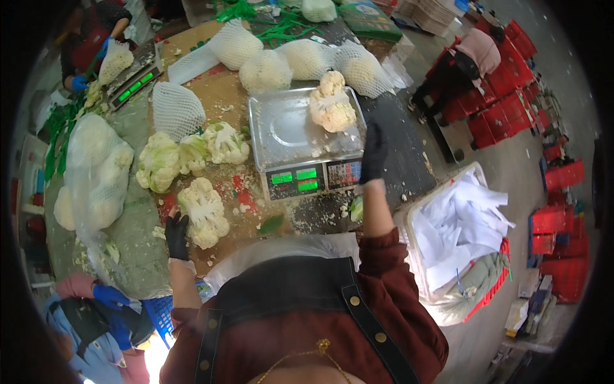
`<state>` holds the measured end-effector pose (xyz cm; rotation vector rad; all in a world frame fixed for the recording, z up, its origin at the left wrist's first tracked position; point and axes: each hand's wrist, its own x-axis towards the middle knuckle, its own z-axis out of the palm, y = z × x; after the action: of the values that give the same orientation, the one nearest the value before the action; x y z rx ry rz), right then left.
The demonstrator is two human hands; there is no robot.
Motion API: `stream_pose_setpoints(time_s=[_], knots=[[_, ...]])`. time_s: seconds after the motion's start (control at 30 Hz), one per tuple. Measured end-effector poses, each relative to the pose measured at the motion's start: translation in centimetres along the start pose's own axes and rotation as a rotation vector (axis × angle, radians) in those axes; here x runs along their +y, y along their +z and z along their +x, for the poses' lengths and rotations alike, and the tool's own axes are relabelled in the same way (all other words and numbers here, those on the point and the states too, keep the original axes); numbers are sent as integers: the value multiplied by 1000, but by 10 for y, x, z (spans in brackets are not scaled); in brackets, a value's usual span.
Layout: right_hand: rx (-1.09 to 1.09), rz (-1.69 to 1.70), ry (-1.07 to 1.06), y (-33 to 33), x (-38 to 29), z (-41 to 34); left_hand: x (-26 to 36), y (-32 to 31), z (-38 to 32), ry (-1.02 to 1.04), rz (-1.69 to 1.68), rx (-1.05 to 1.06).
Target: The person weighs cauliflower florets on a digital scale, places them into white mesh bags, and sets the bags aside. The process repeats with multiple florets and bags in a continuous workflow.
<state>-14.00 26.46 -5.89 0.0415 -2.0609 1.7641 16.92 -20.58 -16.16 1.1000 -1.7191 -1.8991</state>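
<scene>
My left hand [177, 236], in a black glove with a bare fingertip showing, is at the left side of a cut cauliflower [204, 213] on the table. It does not close around the cauliflower; whether they touch is unclear. A metal-pan weighing scale [271, 149] with lit green displays stands ahead. Another cauliflower piece [332, 102] lies on the right part of its pan. Beside the pan's right edge my right hand [374, 152], also black-gloved, is stretched out and blurred, with nothing visible in it. Three leafy cauliflower pieces [192, 151] lie left of the scale.
Net-wrapped cauliflowers [312, 60] line the area behind the scale. A plastic bag of cauliflowers [98, 168] lies left. At right stands a bin of white foam sheets [455, 230]. Co-workers are at upper left, lower left and by red crates [503, 110].
</scene>
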Motion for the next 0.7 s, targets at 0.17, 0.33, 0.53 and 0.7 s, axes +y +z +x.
stream_pose_setpoints(time_s=[0.17, 0.33, 0.53, 0.7], knots=[[-257, 579, 479, 36, 27, 54, 18, 18, 15, 494, 185, 210], [-140, 559, 654, 70, -11, -8, 95, 57, 53, 709, 490, 264], [-262, 482, 683, 67, -49, -70, 160, 152, 184, -159, -422, -296], [-343, 313, 597, 47, -74, -82, 164, 185, 254, -358, -755, -90]])
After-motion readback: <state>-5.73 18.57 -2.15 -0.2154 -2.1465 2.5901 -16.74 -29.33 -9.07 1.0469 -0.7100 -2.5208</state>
